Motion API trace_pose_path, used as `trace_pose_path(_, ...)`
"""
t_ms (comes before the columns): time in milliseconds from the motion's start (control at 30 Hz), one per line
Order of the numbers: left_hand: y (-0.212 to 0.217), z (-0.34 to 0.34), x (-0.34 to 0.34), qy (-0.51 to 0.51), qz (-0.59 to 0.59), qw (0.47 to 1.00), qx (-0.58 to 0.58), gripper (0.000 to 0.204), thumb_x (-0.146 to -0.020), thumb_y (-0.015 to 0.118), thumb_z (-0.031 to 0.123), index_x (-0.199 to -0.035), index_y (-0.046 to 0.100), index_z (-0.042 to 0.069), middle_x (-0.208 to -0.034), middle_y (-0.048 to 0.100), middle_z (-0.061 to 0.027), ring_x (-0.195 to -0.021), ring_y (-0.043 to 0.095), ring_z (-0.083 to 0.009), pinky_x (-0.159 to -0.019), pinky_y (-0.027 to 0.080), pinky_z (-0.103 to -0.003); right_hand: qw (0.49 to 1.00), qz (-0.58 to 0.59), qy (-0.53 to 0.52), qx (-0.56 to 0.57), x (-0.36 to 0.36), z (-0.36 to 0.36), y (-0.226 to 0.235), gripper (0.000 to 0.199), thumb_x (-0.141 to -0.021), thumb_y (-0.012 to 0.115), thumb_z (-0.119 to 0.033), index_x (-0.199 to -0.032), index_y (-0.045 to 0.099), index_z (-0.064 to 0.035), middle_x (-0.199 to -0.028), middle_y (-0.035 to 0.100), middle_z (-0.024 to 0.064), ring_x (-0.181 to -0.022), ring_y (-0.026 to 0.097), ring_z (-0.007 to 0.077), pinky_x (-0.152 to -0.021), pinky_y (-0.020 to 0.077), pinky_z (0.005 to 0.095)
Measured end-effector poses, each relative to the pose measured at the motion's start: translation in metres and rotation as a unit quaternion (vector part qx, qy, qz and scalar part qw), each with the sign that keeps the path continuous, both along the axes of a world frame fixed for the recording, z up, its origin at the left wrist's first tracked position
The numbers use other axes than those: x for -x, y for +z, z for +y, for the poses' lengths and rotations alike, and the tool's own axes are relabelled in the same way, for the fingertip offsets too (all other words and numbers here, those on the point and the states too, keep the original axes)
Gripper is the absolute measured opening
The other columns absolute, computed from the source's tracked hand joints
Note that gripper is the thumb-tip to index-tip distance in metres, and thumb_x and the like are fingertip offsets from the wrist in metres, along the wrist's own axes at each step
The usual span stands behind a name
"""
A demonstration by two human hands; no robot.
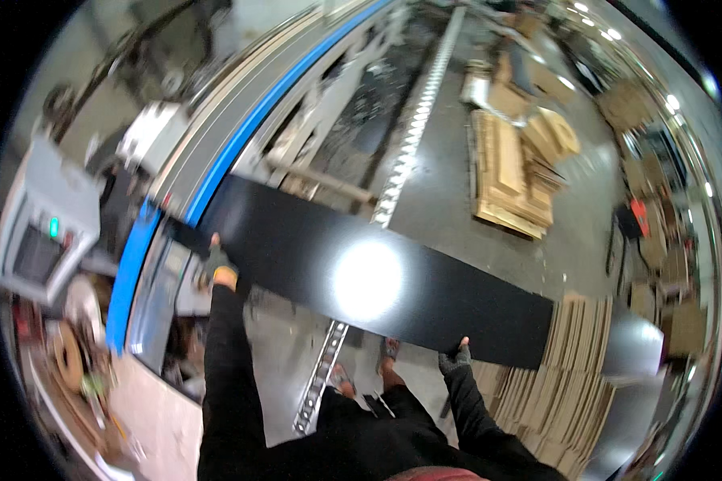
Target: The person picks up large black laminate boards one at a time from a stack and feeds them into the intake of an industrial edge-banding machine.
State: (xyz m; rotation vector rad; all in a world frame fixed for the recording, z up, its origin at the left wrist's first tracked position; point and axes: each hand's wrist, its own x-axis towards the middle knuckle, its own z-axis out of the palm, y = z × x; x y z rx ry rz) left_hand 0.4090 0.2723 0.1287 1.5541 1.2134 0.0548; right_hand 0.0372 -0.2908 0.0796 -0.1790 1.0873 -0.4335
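A long black panel (297, 240) extends rightward from the blue rail (245, 135), spanning above a roller track (413, 140). The left hand (219, 263), nearest the rail, has its grip clamped on the panel's near edge; the right hand (456, 361), well apart from the rail, clamps the same edge, thumb on top. Brown stacked sheets (573, 345) stand farther right of the rail.

The panel (297, 248) is plain black, the rail (253, 129) blue.
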Motion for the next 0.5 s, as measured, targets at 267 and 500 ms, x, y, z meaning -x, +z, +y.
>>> trace_pose_path(267,-0.006,-0.063,-0.010,-0.081,-0.040,0.995,-0.050,0.093,-0.082,0.058,0.073,-0.122,0.059,-0.011,-0.118,0.067,-0.0215,-0.102,0.064,-0.0349,-0.091,0.049,-0.044,0.893,0.059,0.415,0.162,-0.009,-0.041,-0.037,0.040,-0.089,0.073,-0.045,-0.095,0.058,-0.0081,-0.074,0.059,0.0042,-0.063,0.059,0.0180,-0.055,0.0485,0.0301)
trace_pose_path(500,-0.097,-0.193,0.248,-0.509,-0.017,0.806,-0.300,0.082,-0.088,0.061,0.057,-0.146,0.039,0.003,-0.117,0.067,-0.0216,-0.097,0.067,-0.0394,-0.083,0.054,-0.049,0.411,-0.006,0.732,0.542,0.078,0.021,0.105,0.079,-0.074,0.082,-0.052,-0.134,0.054,-0.0087,-0.129,0.060,0.0179,-0.120,0.059,0.0308,-0.100,0.0475,0.0452)
